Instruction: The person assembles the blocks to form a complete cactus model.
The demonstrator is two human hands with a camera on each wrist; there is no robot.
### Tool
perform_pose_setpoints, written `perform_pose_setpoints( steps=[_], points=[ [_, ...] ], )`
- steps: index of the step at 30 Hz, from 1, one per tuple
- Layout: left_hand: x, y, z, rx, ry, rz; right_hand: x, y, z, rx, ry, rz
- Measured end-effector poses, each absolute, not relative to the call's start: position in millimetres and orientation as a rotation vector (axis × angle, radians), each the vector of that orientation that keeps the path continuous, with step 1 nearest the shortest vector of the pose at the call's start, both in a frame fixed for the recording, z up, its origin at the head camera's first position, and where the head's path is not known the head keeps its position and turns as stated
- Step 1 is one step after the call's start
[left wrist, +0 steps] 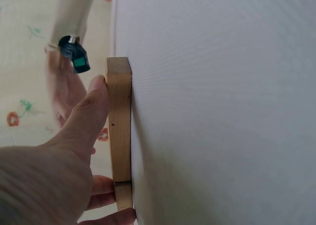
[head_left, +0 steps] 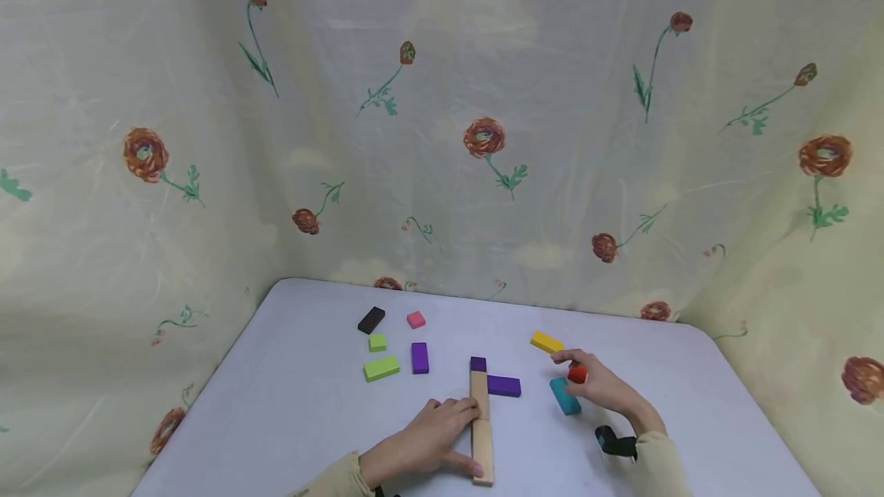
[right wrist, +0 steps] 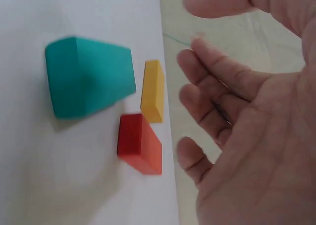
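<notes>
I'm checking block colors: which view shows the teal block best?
The right wrist view: the teal block appears largest there, unobstructed. The head view shows it smaller, close to the right hand; the left wrist view doesn't show it.

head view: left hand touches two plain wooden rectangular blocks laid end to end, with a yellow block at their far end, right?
Not yellow: the head view shows a dark purple block at the far end of the two plain wooden rectangular blocks the left hand touches.
</notes>
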State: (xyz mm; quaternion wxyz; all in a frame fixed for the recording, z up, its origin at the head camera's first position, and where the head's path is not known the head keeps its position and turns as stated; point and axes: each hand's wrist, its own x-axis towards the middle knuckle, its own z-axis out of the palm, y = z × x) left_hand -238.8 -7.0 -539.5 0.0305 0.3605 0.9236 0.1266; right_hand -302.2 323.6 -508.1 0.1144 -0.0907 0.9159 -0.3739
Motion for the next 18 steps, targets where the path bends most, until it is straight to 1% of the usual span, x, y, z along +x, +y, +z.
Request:
perform_pose_setpoints(
  steps=[8, 18],
  points=[
    [-238.9, -6.3, -537.9, 1.076, 2.845, 0.363, -295.7, 336.5, -511.6, -0.206, 2.572, -1.077],
    [-238.2, -4.3, -540.1, 1.061, 2.835, 0.365, -288.0, 334.5, -520.0, -0.132, 2.589, -1.016]
  ],
)
